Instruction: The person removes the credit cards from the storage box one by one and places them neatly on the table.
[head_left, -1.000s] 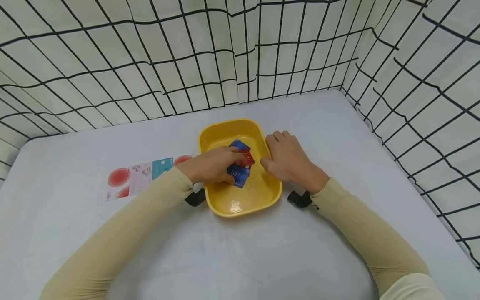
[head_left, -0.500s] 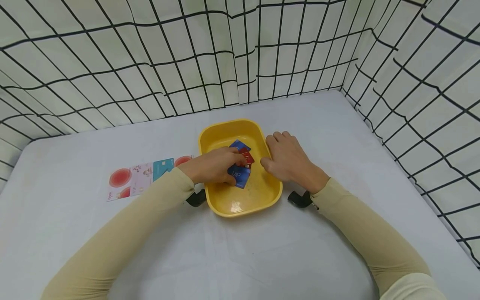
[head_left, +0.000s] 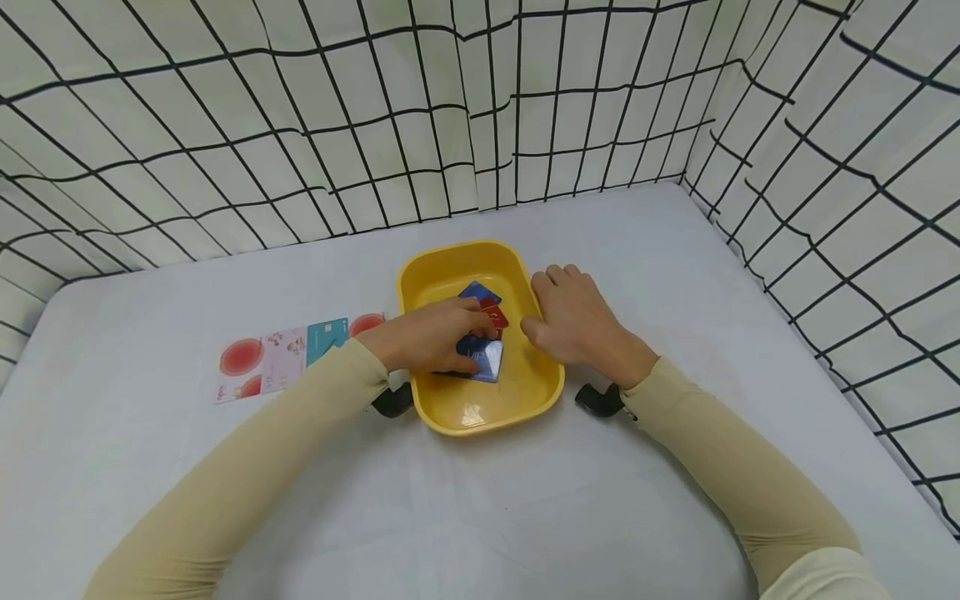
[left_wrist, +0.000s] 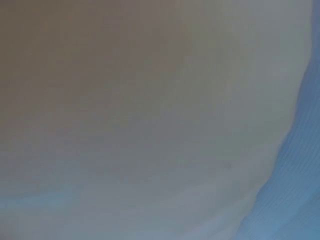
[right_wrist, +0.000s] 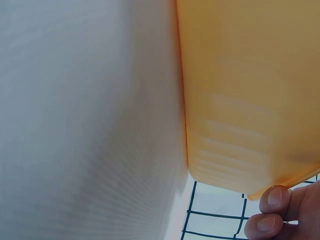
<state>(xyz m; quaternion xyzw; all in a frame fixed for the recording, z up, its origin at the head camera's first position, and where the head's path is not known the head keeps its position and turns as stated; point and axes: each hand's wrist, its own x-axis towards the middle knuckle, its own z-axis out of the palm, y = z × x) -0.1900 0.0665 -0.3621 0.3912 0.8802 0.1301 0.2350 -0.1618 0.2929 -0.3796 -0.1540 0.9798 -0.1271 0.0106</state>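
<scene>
In the head view, a yellow tray (head_left: 525, 392) with rounded corners stands on the white-covered table. My left hand (head_left: 431, 333) reaches over its left side, fingers bent, thumb and fingertips on a glossy blue card marked VIP (head_left: 486, 360). Just beyond lie a red card (head_left: 497, 316) and another blue card (head_left: 477, 292), partly covered by the fingers. My right hand (head_left: 573, 321) grips the tray's right rim. In the right wrist view, fingertips (right_wrist: 274, 196) curl at the rim of the tray (right_wrist: 240, 115). The left wrist view is a pale blur.
Left of the tray lies a row of pink and white cards (head_left: 258, 354) and a teal card (head_left: 324, 335), partly behind the left forearm. Black wrist-worn pieces (head_left: 600, 400) stick out under both wrists. Black wire grid (head_left: 420, 108) walls the back and right sides.
The blue VIP card has turned and slid slightly toward the near side under the left hand, showing more of its face. The right hand and the tray have stayed put.
</scene>
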